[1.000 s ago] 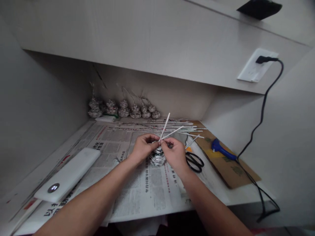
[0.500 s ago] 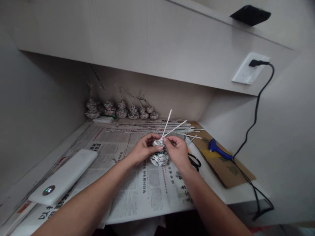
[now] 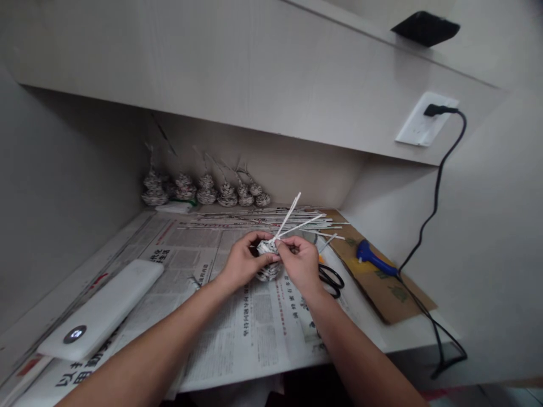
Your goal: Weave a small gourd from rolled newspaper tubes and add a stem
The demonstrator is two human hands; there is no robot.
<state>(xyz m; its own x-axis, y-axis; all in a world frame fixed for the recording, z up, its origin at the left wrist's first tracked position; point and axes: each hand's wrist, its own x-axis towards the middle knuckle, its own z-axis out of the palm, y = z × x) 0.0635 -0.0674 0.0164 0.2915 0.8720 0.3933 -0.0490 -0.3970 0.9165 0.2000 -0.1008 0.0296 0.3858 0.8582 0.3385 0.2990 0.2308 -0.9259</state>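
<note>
Between my hands is a small woven gourd of rolled newspaper strips, held above the newspaper sheet. My left hand wraps its left side, thumb across the front and fingers over the top. At the neck, my right hand pinches with thumb and index finger at the base of the paper strips. These strips stick up and lean to the right in a V. Part of the gourd is hidden by my fingers.
Finished-looking woven gourds line the back wall, with loose paper rods before them. Black-handled scissors lie right of my hands. A blue glue gun with a trailing cord rests on cardboard. A white power bank lies left.
The gourd's top has tipped slightly toward the left, and the upright strips have shifted and lean further right. Both hands keep their grip. The whole view has moved a little.
</note>
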